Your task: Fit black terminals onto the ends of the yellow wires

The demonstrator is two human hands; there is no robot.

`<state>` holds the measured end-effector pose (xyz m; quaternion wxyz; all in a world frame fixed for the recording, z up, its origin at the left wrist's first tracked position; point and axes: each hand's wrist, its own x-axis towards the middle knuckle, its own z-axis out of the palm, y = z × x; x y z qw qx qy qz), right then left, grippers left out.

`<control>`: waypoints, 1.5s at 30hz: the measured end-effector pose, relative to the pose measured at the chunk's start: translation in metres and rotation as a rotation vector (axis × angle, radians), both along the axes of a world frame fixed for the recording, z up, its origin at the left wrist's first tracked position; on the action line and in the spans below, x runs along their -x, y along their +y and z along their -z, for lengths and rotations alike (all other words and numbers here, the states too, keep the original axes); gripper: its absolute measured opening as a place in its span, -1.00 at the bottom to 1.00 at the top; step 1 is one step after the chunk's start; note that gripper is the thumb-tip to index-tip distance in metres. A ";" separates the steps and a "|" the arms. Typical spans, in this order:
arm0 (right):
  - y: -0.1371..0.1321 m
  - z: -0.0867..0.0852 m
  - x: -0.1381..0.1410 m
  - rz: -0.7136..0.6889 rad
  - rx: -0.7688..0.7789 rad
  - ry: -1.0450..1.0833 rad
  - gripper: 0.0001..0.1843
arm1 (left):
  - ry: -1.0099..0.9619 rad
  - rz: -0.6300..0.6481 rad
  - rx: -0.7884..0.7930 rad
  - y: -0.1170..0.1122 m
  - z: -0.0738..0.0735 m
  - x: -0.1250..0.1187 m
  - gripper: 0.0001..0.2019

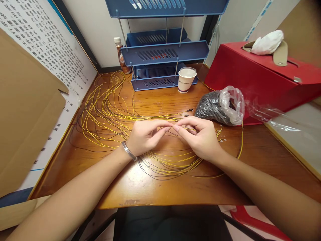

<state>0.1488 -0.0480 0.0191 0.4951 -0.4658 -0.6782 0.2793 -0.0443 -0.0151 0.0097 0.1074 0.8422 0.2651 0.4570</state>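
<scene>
My left hand (147, 134) and my right hand (200, 135) meet at their fingertips above the middle of the table. Each has thumb and forefinger pinched together; whatever sits between the tips is too small to make out. Under and behind both hands runs a large loose bundle of thin yellow and black wires (100, 110), coiled out to the left and looping toward the front edge. A yellow strand shows in the gap of my right hand's fingers. Just past that hand lie small black connectors (190, 110) at wire ends. A silver bracelet (129, 151) circles my left wrist.
Behind the right hand lies a clear plastic bag (210, 106) of small dark parts. A paper cup (187, 80) stands before the blue tiered rack (165, 53), with a bottle (122, 55) beside it. A red box (250, 77) stands right; cardboard (27, 117) flanks the left.
</scene>
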 end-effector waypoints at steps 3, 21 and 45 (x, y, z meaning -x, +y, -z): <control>0.000 0.000 0.000 -0.002 0.005 -0.003 -0.86 | 0.008 -0.001 0.012 0.000 0.000 0.000 -0.91; 0.001 0.005 -0.001 -0.002 -0.024 -0.097 -0.88 | 0.098 0.071 0.171 0.002 0.000 0.001 -0.91; -0.001 0.005 0.000 -0.024 -0.045 -0.103 -0.87 | 0.129 0.056 0.274 0.001 -0.004 -0.002 -0.67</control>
